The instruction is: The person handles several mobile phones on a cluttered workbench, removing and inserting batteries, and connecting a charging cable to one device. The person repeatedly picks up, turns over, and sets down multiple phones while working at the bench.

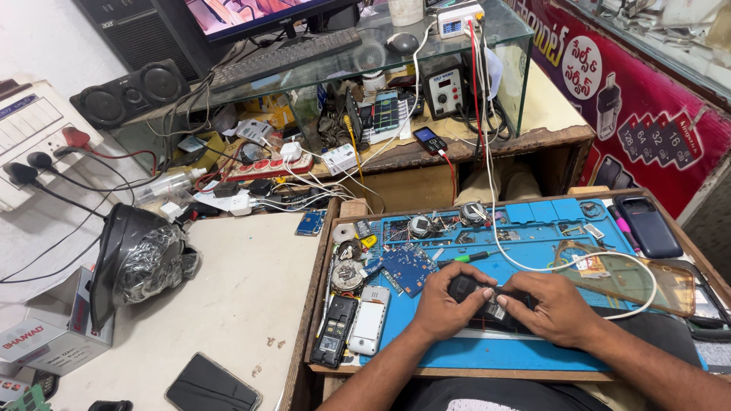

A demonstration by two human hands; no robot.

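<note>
Both my hands rest on a blue work mat (525, 228) in a wooden tray. My left hand (443, 304) and my right hand (550, 306) together grip a small black phone (476, 293) lying on the mat between them, fingers curled over its body. A white cable (609, 262) loops across the mat just beyond my right hand. A green-handled screwdriver (466, 259) lies just above my left hand, next to a blue circuit board (409, 266).
Two keypad phones, a black one (333, 329) and a white one (369, 326), lie at the mat's left. A dark phone (646, 226) and a clear case (632, 278) sit at right. A black desk lamp (137, 255) and a smartphone (212, 387) are on the white counter, with a cluttered glass shelf behind.
</note>
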